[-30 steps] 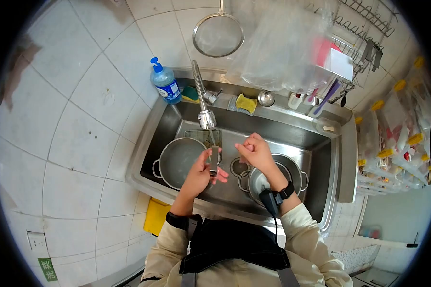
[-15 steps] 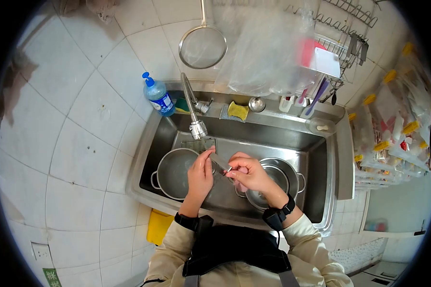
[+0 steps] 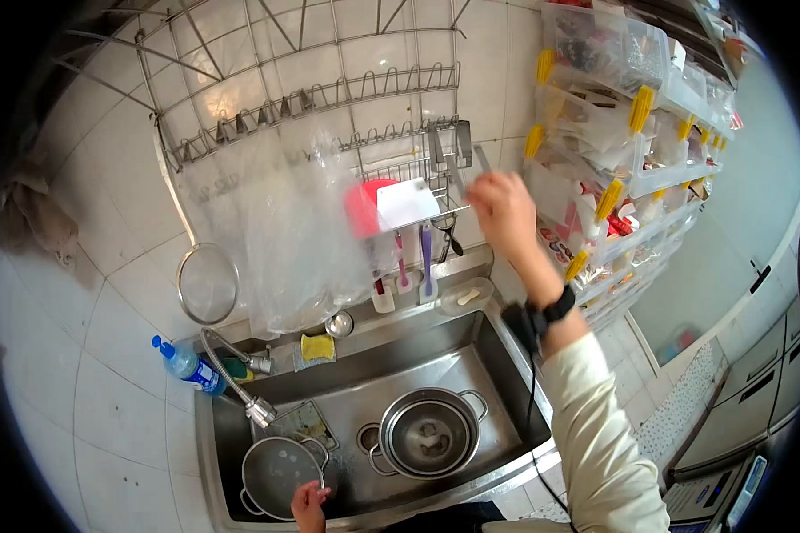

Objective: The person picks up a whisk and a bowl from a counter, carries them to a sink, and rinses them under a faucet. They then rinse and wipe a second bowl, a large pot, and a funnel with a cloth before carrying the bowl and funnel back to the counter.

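My right hand (image 3: 504, 213) is raised at the wire rack (image 3: 356, 138), fingers closed round a slim, flat metal utensil (image 3: 481, 160) whose grey end sticks up past them. Motion blur and the fingers hide the rest of it. Just left of that hand hang flat metal tools (image 3: 436, 147). Low in the view, my left hand (image 3: 309, 508) is at the right rim of a two-handled pot (image 3: 280, 466), its fingers loosely apart with nothing seen in them. A second pot (image 3: 429, 433) stands in the sink (image 3: 347, 391) with a bowl-like vessel nested inside.
A faucet (image 3: 231, 382), blue soap bottle (image 3: 187, 366) and yellow sponge (image 3: 317, 347) line the sink's back left. A strainer (image 3: 208, 282) and plastic bags (image 3: 284, 231) hang above. Spatulas (image 3: 428, 262) stand below the rack. Clear drawers (image 3: 613, 169) are stacked at right.
My view has swung right and up. My right hand has left the space over the sink and risen to the rack with the metal utensil. My left hand has let go and dropped beside the left pot.
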### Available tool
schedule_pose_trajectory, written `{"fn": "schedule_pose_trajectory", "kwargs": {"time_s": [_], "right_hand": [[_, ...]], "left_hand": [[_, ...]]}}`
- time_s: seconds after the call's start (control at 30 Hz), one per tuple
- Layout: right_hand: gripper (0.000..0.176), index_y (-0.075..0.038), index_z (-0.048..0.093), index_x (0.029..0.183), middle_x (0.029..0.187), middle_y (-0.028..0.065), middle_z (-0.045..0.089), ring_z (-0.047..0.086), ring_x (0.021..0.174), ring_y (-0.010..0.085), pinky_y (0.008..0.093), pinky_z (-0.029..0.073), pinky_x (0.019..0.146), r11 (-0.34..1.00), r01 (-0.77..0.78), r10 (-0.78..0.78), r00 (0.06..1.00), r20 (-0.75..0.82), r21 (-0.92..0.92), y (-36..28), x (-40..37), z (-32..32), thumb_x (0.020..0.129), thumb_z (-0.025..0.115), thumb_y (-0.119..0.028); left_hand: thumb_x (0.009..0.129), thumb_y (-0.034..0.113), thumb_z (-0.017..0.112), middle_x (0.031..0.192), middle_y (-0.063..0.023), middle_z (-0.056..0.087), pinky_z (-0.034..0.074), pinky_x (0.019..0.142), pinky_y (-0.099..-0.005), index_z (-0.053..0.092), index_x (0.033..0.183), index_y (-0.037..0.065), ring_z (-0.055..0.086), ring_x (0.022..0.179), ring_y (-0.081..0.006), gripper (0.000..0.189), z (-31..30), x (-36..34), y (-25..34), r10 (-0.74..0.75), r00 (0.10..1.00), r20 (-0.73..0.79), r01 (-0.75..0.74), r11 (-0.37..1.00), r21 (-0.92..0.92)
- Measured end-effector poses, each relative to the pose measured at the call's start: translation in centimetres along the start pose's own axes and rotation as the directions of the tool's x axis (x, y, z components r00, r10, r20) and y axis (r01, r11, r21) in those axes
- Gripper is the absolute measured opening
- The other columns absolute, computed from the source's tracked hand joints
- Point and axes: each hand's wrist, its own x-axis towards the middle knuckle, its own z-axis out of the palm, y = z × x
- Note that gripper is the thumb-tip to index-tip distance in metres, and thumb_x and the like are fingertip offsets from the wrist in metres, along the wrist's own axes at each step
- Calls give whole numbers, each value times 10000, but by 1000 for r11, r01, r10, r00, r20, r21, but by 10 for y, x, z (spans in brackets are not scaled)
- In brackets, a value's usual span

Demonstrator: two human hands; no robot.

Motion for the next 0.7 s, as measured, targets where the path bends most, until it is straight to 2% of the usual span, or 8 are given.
{"fn": "schedule_pose_trajectory", "kwargs": {"time_s": [0.07, 0.17, 0.27, 0.33, 0.4, 0.53, 0.63, 0.7], "right_hand": [[47, -120, 637, 731, 804, -4, 578, 528, 773, 239, 337, 456, 629, 999, 17, -17, 1000, 7, -31, 27, 34, 10, 692, 612, -125], [66, -119, 640, 755, 811, -8, 574, 523, 794, 239, 345, 457, 642, 999, -23, 23, 1000, -1, -34, 50, 61, 27, 702, 616, -150], [104, -121, 644, 788, 837, 1, 574, 530, 801, 240, 361, 458, 663, 996, -61, 67, 992, 111, -59, 60, 69, 40, 722, 606, -192], [114, -120, 643, 796, 845, 7, 575, 534, 801, 245, 367, 458, 667, 995, -81, 90, 982, 164, -65, 60, 67, 46, 732, 600, -203], [136, -110, 638, 833, 886, 21, 574, 545, 831, 255, 371, 459, 684, 982, -181, 191, 912, 364, -63, 58, 64, 44, 755, 584, -209], [175, -101, 614, 907, 917, 36, 566, 557, 852, 252, 371, 460, 697, 968, -252, 239, 901, 362, -13, 56, 56, 49, 765, 578, -195], [220, -87, 579, 960, 935, 58, 559, 574, 831, 244, 372, 463, 698, 969, -244, 229, 934, 275, 23, 46, 48, 41, 758, 581, -173], [244, -80, 556, 984, 938, 75, 558, 587, 751, 236, 346, 465, 672, 955, -284, 272, 953, 132, 83, 37, 35, 32, 750, 587, -140]], "left_hand": [[829, 108, 544, 896, -63, 563, 489, 713, -270, 542, 1012, 6, 566, 817, -167, 209, -10, -20, 16, -128, 988, 82, 125, 992, 34], [826, 100, 544, 874, -54, 563, 487, 703, -263, 558, 964, -6, 560, 804, -153, 175, -9, -21, 23, -120, 992, 32, 123, 983, -137], [827, 108, 540, 863, -58, 572, 484, 710, -270, 564, 961, -6, 562, 808, -159, 177, -16, -18, 22, -93, 993, 66, 105, 974, -203], [827, 113, 540, 864, -65, 577, 486, 710, -277, 563, 965, -8, 565, 814, -169, 185, -24, -16, 17, -96, 995, 33, 100, 989, -113], [827, 117, 540, 865, -71, 582, 487, 710, -285, 562, 969, -11, 568, 820, -178, 192, -27, -16, 13, -96, 995, 7, 96, 995, -24], [829, 127, 537, 894, -87, 587, 489, 710, -288, 561, 978, -15, 573, 825, -193, 207, -30, -15, 1, -108, 994, -3, 107, 987, -117], [832, 132, 531, 870, -82, 588, 488, 684, -282, 564, 939, -14, 570, 788, -178, 184, -27, -17, -1, -139, 989, -51, 130, 980, -148], [834, 139, 528, 841, -73, 588, 487, 658, -274, 568, 897, -7, 565, 751, -160, 164, -23, -11, 2, -181, 979, -95, 163, 971, -176]]}}
